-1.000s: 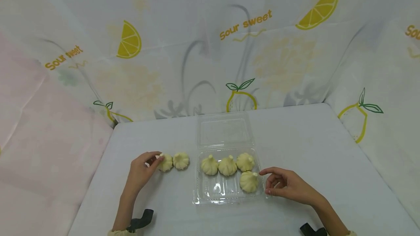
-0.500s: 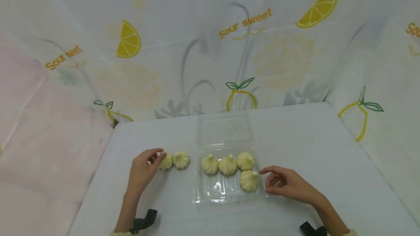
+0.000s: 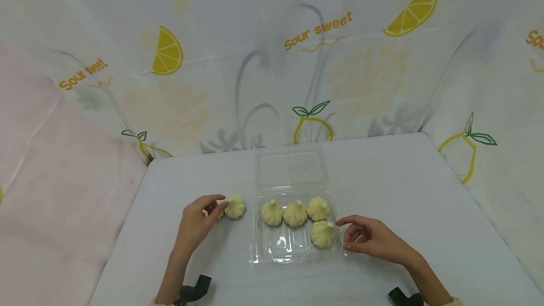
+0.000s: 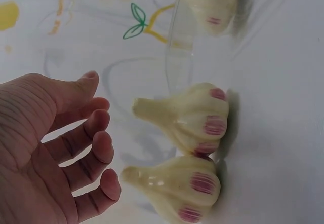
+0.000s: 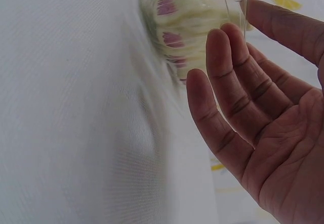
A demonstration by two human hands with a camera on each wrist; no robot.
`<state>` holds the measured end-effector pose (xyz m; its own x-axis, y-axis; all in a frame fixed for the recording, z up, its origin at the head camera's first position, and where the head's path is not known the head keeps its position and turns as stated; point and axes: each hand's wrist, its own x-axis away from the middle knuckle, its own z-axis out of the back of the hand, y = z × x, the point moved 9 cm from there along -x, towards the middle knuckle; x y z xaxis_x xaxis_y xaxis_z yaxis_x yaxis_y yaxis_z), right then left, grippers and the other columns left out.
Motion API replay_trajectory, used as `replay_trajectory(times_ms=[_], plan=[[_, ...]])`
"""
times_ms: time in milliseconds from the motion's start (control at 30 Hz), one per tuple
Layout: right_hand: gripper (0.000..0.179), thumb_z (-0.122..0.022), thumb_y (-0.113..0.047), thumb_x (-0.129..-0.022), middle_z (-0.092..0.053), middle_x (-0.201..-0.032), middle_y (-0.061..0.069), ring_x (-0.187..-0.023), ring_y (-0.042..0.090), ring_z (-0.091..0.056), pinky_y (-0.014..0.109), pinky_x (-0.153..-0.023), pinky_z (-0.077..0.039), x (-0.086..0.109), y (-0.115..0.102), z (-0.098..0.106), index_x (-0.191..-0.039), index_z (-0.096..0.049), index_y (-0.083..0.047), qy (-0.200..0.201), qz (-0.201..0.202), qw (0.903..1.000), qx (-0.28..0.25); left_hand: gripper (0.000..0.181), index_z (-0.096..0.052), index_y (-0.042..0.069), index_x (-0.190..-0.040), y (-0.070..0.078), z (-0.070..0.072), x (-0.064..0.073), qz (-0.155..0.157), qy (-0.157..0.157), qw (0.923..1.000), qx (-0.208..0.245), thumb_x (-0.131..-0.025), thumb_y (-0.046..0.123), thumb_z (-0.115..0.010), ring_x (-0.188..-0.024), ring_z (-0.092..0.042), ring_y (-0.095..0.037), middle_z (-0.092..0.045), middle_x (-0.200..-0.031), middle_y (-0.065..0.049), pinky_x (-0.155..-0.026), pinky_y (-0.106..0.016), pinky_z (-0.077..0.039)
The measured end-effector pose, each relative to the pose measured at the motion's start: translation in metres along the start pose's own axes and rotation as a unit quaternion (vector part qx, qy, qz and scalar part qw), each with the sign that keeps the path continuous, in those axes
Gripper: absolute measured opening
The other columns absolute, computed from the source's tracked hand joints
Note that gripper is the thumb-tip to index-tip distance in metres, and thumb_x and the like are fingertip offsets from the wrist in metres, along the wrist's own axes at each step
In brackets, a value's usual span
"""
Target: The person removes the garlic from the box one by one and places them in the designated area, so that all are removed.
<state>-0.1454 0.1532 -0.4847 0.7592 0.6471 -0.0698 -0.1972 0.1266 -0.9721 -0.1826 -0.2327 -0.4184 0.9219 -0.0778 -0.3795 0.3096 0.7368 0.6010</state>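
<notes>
Two cream garlic bulbs with purplish patches lie side by side left of a clear plastic clamshell box. My left hand (image 3: 197,221) hovers over them, fingers loosely bent and holding nothing. In the head view it mostly covers the left bulb (image 3: 221,214); the right bulb (image 3: 235,208) shows just past the fingertips. The left wrist view shows a gap between the fingers and the nearer garlic bulb (image 4: 174,117). Several more bulbs (image 3: 295,214) sit in the clamshell box (image 3: 272,250). My right hand (image 3: 378,243) is at the box's right edge, thumb tip at the rim, other fingers relaxed.
The clear lid (image 3: 291,170) lies folded back behind the box. A white cloth covers the table (image 3: 382,174), and a lemon-print curtain (image 3: 212,84) hangs behind it. Black wrist mounts (image 3: 195,291) show on both forearms.
My left hand has moved right, from beside the left garlic bulb to over it, reaching the right bulb's edge. The bulbs, the box and my right hand have stayed in place.
</notes>
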Motion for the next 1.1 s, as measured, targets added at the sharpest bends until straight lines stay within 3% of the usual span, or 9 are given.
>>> replay_trajectory(times_ms=[433,700,1100], plan=[[0.045,-0.07,-0.004,-0.091,-0.067,-0.093,0.018,-0.083,0.026,-0.069,0.035,-0.069,-0.057,0.001,-0.002,-0.001,-0.133,-0.052,0.001,0.001,0.002,1.0,-0.003,0.019,-0.074,0.014,-0.103,0.027,-0.022,0.002,-0.025,-0.041,0.9979,0.044,-0.084,0.012,-0.08,-0.066,-0.054,-0.007,-0.057,-0.075,0.012,-0.056,-0.023,-0.048],[0.045,-0.069,-0.003,-0.091,-0.067,-0.092,0.018,-0.082,0.026,-0.069,0.035,-0.069,-0.057,0.001,-0.003,-0.001,-0.133,-0.053,0.001,0.002,0.011,0.9999,-0.003,0.018,-0.074,0.011,-0.102,0.041,-0.035,0.0,-0.048,-0.06,0.9947,0.068,-0.084,0.012,-0.08,-0.062,-0.051,-0.006,-0.054,-0.072,0.013,-0.051,-0.022,-0.043],[0.046,-0.07,-0.002,-0.091,-0.068,-0.092,0.012,-0.081,0.025,-0.069,0.034,-0.068,-0.057,0.001,-0.004,0.0,-0.133,-0.053,-0.001,0.005,0.017,0.9998,0.005,0.018,-0.075,0.013,-0.102,0.064,-0.058,0.001,-0.074,-0.091,0.9899,0.08,-0.085,0.018,-0.079,-0.064,-0.051,-0.003,-0.055,-0.074,0.016,-0.054,-0.022,-0.045]])
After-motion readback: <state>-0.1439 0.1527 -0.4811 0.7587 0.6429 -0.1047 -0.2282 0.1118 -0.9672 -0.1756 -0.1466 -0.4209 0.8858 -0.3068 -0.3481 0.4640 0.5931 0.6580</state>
